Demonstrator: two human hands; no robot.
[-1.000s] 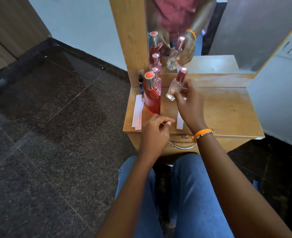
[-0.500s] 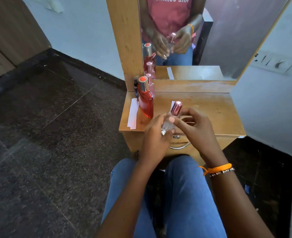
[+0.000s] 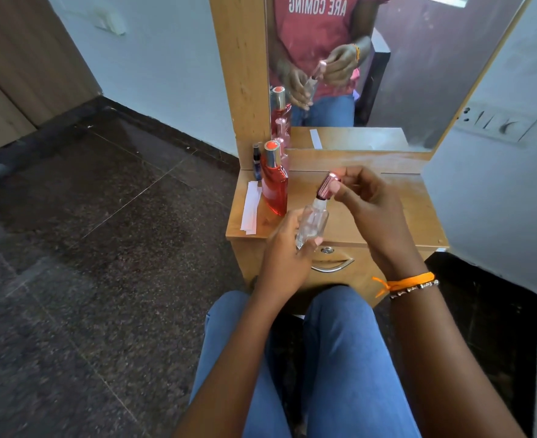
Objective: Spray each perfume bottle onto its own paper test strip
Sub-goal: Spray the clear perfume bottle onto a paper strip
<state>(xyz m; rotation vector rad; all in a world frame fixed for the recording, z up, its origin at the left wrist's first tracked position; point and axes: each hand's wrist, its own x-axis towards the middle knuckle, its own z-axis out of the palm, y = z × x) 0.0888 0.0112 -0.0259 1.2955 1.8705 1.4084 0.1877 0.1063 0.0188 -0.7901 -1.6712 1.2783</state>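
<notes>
The left hand (image 3: pixel 284 260) wraps a clear, smooth glass bottle (image 3: pixel 312 226); the right hand (image 3: pixel 371 207) pinches its glossy pink metallic cap (image 3: pixel 327 186). Just left of the hands stands a glossy red bottle (image 3: pixel 274 192) with a shiny metal collar, beside matt white paper strips (image 3: pixel 250 207). Under the hands lies a matt wood-grain tabletop (image 3: pixel 415 210), with a polished metal drawer handle (image 3: pixel 333 267) below. The right wrist bears an orange thread band (image 3: pixel 409 282). Below are blue denim jeans (image 3: pixel 339 358) and, to the left, a speckled polished stone floor (image 3: pixel 87 263).

Landmark: wooden dressing table (image 3: pixel 403 216) | left hand (image 3: pixel 287 257) grips clear bottle (image 3: pixel 313 224) above front edge | right hand (image 3: pixel 371 210) pinches pink cap (image 3: pixel 327 186) | red bottle (image 3: pixel 273 188), paper strips (image 3: pixel 250 208) at left end
</notes>
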